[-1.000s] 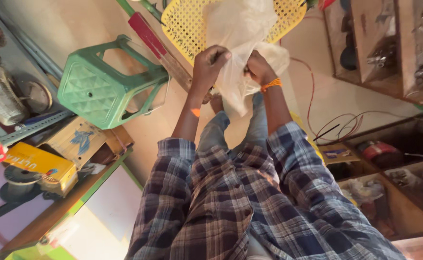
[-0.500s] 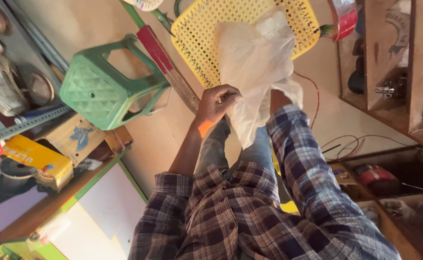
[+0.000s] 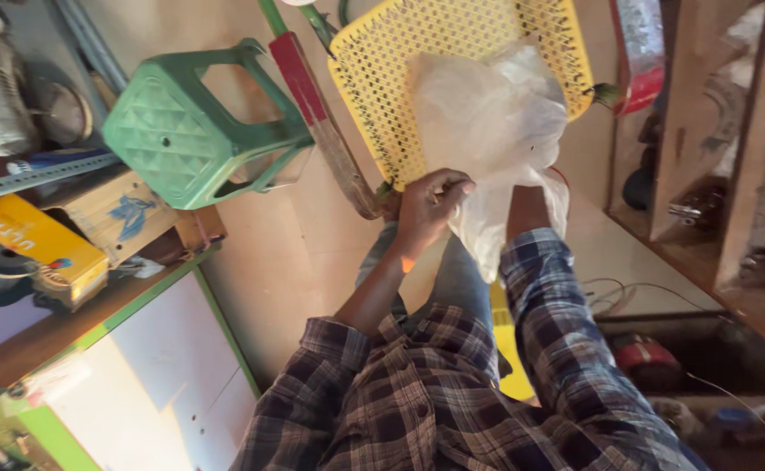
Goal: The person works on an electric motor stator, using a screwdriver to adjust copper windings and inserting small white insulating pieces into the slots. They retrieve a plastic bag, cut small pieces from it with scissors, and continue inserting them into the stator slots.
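Observation:
I hold a thin, translucent white plastic bag [image 3: 496, 122] in front of me, above my knees. My left hand [image 3: 430, 205] pinches the bag's lower edge with closed fingers. My right forearm [image 3: 526, 209] in its plaid sleeve runs up into the bag's opening, and the bag hides the right hand. The bag billows upward over a yellow perforated plastic seat [image 3: 400, 78].
A green plastic stool [image 3: 195, 131] lies tipped at the left, beside a red and wooden bar [image 3: 321, 122]. A yellow box [image 3: 38, 249] sits on a wooden bench over a white cabinet door [image 3: 138, 384]. Wooden shelves [image 3: 731, 174] stand at the right, with cables [image 3: 644, 292] on the floor.
Both hands gripped the bag's bunched edge a second ago. Since then the right hand has slid inside the bag, which has spread out, while the left hand kept its hold.

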